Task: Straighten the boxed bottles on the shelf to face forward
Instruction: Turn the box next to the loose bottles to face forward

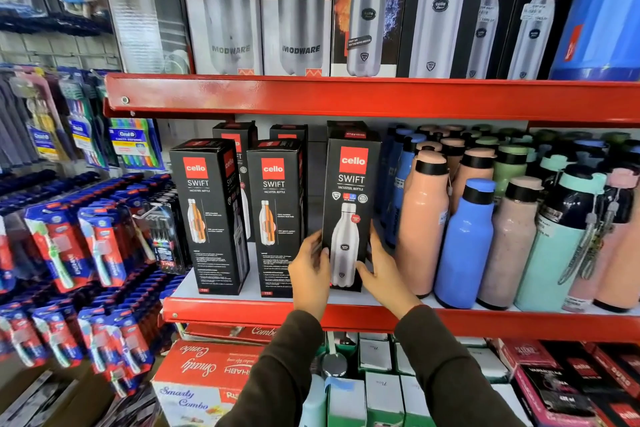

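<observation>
Three black Cello Swift bottle boxes stand in the front row of the middle red shelf [242, 314]. The right box [349, 198] shows its front face with a steel bottle picture. My left hand [310, 274] grips its lower left edge and my right hand [382, 270] grips its lower right edge. The middle box [275, 215] and the left box [211, 215] show their text side panels; the left one is turned at an angle. More black boxes [235, 139] stand behind them.
Loose pink, blue and mint bottles [464, 243] crowd the shelf right of the held box. Tall boxed steel bottles [298, 10] fill the upper shelf. Toothbrush packs [100, 236] hang at the left. Red Smarty Combo cartons [207, 367] and small boxes sit below.
</observation>
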`<action>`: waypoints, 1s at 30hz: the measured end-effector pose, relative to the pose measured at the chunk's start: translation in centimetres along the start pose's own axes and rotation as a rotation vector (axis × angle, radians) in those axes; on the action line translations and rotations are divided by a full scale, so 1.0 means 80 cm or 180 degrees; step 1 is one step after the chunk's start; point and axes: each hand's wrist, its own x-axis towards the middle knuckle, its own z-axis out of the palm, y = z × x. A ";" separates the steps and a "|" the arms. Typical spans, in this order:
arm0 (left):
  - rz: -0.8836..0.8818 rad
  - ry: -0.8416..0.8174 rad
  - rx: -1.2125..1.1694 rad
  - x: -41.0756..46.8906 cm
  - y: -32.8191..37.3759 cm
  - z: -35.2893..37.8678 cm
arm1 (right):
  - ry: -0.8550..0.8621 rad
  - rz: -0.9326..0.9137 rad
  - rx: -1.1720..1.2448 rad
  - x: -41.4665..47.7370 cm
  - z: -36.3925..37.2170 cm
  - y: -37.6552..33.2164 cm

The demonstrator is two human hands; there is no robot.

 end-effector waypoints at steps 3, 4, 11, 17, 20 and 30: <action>-0.0040 0.0041 0.0038 -0.003 -0.002 0.002 | 0.0069 0.0011 -0.0057 -0.001 0.005 0.005; -0.0072 0.0037 0.0029 -0.004 -0.002 0.003 | 0.0081 0.0011 -0.0076 -0.002 0.007 0.006; -0.0135 0.0005 0.0027 -0.009 -0.004 0.009 | 0.0106 0.0061 -0.0108 -0.005 0.012 0.015; -0.0179 -0.0056 0.0124 -0.007 -0.006 0.010 | 0.0137 0.0180 -0.0198 -0.002 0.014 0.025; -0.0177 -0.0089 0.0143 -0.007 -0.005 0.010 | 0.0169 0.0159 -0.0249 0.000 0.015 0.027; 0.0054 -0.0210 -0.0033 -0.031 0.005 -0.008 | 0.1429 0.0161 0.0157 -0.018 0.028 0.019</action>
